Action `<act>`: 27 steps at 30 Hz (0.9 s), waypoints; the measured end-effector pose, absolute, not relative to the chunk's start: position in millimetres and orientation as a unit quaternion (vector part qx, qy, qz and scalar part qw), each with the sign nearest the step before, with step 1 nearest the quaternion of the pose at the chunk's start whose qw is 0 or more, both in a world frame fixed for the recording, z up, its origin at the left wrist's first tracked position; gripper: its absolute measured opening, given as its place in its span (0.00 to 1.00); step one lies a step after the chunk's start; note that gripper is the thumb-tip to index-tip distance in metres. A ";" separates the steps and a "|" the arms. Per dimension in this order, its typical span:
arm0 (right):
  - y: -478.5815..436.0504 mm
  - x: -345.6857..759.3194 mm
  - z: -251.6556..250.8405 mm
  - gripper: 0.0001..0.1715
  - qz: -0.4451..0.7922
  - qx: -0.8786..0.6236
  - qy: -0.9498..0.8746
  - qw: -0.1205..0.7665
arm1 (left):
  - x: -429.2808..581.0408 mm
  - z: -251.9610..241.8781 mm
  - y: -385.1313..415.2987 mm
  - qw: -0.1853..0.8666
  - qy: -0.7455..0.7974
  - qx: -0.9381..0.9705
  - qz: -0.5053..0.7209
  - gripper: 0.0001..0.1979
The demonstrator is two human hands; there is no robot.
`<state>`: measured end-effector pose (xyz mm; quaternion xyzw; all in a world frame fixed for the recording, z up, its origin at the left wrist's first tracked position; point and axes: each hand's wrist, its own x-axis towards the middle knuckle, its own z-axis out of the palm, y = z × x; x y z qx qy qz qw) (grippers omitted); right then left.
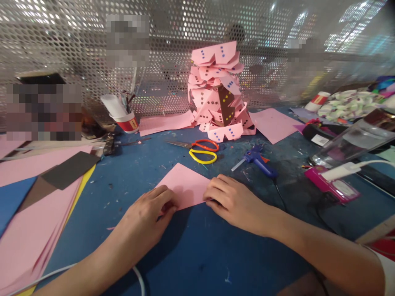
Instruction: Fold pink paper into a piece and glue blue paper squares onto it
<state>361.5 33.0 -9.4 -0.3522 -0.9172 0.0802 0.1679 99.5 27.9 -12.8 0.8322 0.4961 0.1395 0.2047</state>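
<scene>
A piece of pink paper (189, 187) lies at an angle over the blue tabletop, one corner pointing away from me. My left hand (156, 205) grips its near left edge between thumb and curled fingers. At the right corner, my right hand (226, 199) pinches the sheet the same way. Just beyond the paper rest scissors (204, 151) with one red and one yellow handle loop. To their right lies a blue glue gun (257, 159) with a glue stick in it.
A tall pile of pink cut-paper pieces (212, 96) with coloured squares stands against the perforated metal screen (166, 24). Stacked coloured sheets (33, 230) cover the left side. A paper cup (128, 122) holds tools. On the right are a magenta power strip (331, 185) and a clear tumbler (352, 139).
</scene>
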 end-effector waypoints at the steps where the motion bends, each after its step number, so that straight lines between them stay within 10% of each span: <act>1: 32.9 361.6 -9.6 0.09 0.082 -0.353 -0.917 0.165 | 98.6 -12.2 27.9 0.204 0.496 0.833 0.138 0.08; 27: 32.2 363.2 -10.0 0.08 0.096 -0.353 -0.914 0.175 | 70.0 -12.3 23.5 0.215 0.509 0.826 0.108 0.07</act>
